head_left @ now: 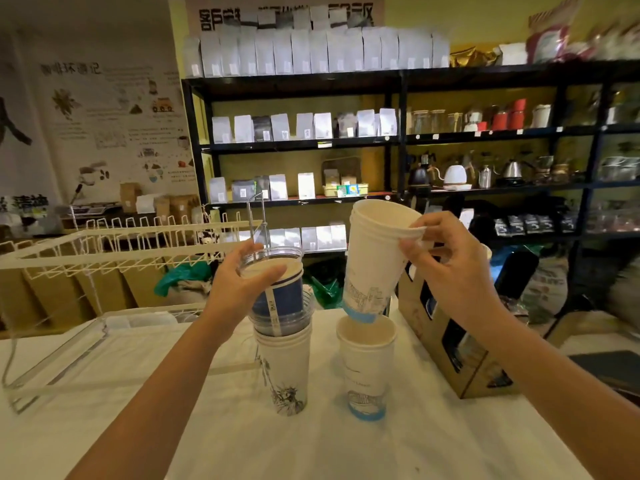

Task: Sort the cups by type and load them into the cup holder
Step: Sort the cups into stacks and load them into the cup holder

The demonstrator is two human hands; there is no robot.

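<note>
Two stacks of cups rise from the white-clothed table (433, 445), and everything else sits around the left one, the mixed stack (282, 341): white paper cups printed with a grey statue at the bottom, a clear plastic cup nested above them, then a dark blue paper cup (282, 296) with another clear cup around its rim. Behind and left of this stack stands the white wire rack (114, 244); well to its right stands the brown cardboard cup carrier (440, 344) with cut-out windows. Just right of the stack stands a single white paper cup with a blue base band (367, 372), upright and open. Above that one, tilted (its blue base touching the standing cup's rim), hangs a nested bundle of matching white cups (375, 261). The right hand (446, 268) pinches this bundle's rim between thumb and curled fingers. The left hand (242, 282) curls over the top of the stack, gripping the blue cup's rim.
</note>
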